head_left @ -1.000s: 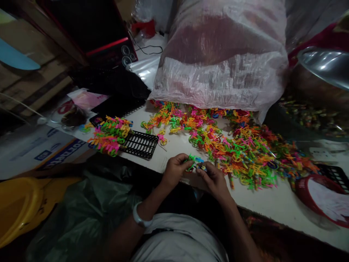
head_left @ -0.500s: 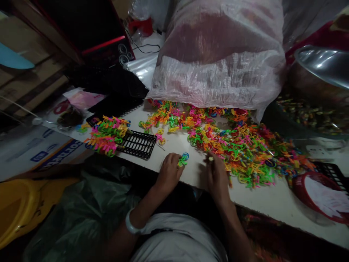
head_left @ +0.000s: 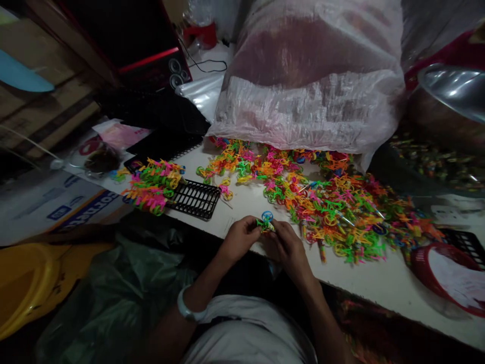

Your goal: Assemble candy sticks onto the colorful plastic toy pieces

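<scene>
Near the table's front edge, my left hand pinches a small green plastic toy with a blue wheel. Closed fingers of my right hand meet it from the other side, at a small pale piece against the toy; the fingers partly hide both. To the right and behind lies a big heap of bright plastic toys in green, orange, pink and yellow. Left of my hands, a stack of similar toys rests at the end of a black slotted rack.
A large whitish plastic sack stands behind the heap. At right are a red basket and a metal bowl. A black speaker stands back left. Below the table at left sits a yellow plastic tub.
My right hand has moved left from the heap's edge with the small pale piece and now meets the toy in my left hand. The left hand has shifted slightly right. The view has moved a little.
</scene>
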Demonstrator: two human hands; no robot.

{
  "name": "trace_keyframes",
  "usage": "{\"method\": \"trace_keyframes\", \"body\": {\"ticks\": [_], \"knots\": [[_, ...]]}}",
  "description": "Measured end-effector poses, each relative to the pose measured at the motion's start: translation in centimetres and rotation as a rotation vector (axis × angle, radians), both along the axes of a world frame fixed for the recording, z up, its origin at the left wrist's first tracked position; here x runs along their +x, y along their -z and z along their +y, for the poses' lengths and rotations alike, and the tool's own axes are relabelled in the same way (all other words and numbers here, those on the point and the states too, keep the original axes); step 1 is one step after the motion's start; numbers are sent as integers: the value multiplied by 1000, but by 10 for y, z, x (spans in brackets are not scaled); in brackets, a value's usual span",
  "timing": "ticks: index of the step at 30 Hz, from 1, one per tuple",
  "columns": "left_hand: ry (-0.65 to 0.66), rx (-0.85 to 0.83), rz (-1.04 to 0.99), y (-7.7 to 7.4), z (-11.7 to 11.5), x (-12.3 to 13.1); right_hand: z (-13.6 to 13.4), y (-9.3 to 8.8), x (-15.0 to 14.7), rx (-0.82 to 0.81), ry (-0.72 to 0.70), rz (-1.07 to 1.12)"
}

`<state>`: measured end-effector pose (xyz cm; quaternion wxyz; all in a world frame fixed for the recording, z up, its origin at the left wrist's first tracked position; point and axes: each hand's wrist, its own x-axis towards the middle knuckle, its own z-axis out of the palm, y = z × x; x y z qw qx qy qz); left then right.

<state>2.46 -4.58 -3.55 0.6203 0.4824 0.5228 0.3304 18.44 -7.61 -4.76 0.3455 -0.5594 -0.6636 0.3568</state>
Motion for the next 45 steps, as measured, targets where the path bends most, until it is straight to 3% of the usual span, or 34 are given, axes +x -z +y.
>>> {"method": "trace_keyframes", "body": {"ticks": [5,12,19,28,33,35,37,40,41,43,45], "knots": [[-25,-48,-3,4,0,1,-4,-5,5,19,88,-68],[-31,58,149,1,-4,8,-4,-9,3,120,48,-161],[138,274,460,-7,-2,6,-6,-3,0,235,60,-294],[302,322,382,-2,6,-2,4,5,14,39,20,161],[354,275,409,-1,9,2,0,4,16,77,21,114],[339,273,272,-3,13,5,1,-6,29,99,77,60],[292,341,178,-6,21,9,4,-21,53,162,279,-30],[202,575,336,-7,42,19,11,-39,92,359,723,-320],[202,664,438,-6,51,24,14,-42,100,435,807,-435],[278,816,624,-4,69,36,20,-39,102,542,796,-609],[392,914,749,-2,86,47,25,-27,85,558,641,-690]]}}
